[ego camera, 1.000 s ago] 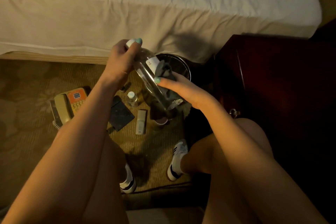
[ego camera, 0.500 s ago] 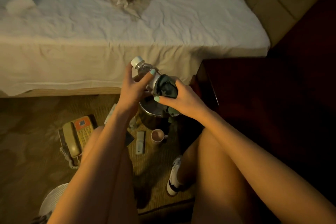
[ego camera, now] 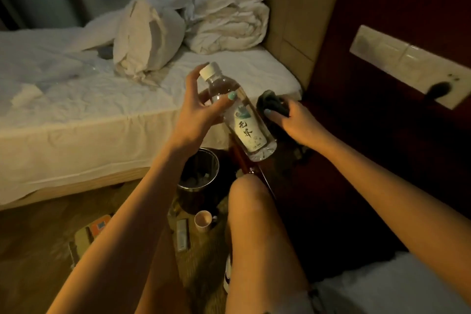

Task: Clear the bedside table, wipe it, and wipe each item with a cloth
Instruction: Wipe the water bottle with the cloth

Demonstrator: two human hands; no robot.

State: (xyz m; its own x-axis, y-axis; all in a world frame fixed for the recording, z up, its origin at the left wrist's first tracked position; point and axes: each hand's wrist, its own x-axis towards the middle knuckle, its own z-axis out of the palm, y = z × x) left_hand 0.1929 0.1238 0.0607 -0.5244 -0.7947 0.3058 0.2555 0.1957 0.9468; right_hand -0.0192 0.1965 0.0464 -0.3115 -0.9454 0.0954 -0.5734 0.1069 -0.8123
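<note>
The left hand (ego camera: 196,112) grips a clear water bottle (ego camera: 238,115) around its upper part, thumb across the front just above the label and the other fingers (ego camera: 193,76) curled behind the neck, below the white cap (ego camera: 209,70). The bottle tilts, cap up and toward the bed (ego camera: 76,99), base down and to the right of the thumb, hanging in the air over the near edge of the dark wooden bedside table (ego camera: 356,173). The right hand (ego camera: 297,123) is closed on a bunched dark cloth (ego camera: 271,103), which pokes out past its fingertips; cloth and bottle are just beside each other, and whether they touch cannot be told. Below the left wrist, on the carpet, stand a waste bin (ego camera: 201,181) and 1 paper cup (ego camera: 203,220), with a remote control (ego camera: 182,234) beside the cup and a telephone (ego camera: 89,234) further left.
</note>
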